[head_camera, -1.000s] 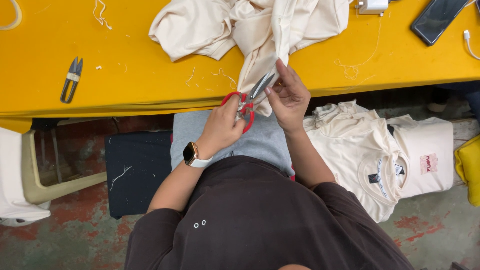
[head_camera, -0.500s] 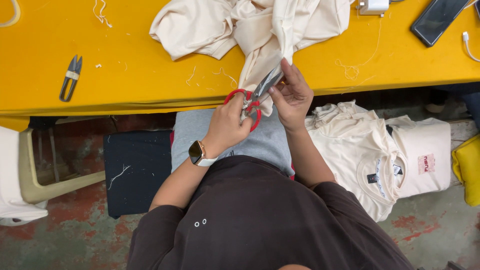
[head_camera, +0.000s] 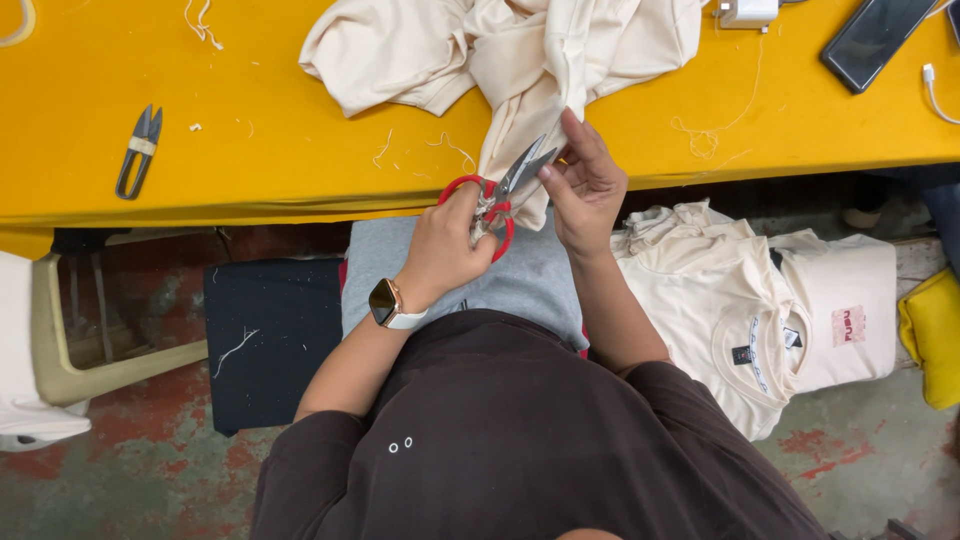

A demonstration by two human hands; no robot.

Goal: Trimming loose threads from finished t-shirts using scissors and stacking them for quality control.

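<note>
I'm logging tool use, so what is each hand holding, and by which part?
The left hand holds the scissors by their red handles; the right hand pinches the cream cloth's hanging edge beside the blades.

phone [head_camera: 876, 40] cut off; scissor tips [head_camera: 540, 160] hidden

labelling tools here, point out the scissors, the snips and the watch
scissors [head_camera: 515, 172], head view, on the blades
snips [head_camera: 137, 152], head view, mid body, lying on the yellow table
watch [head_camera: 384, 301], head view, on its dark face
</note>
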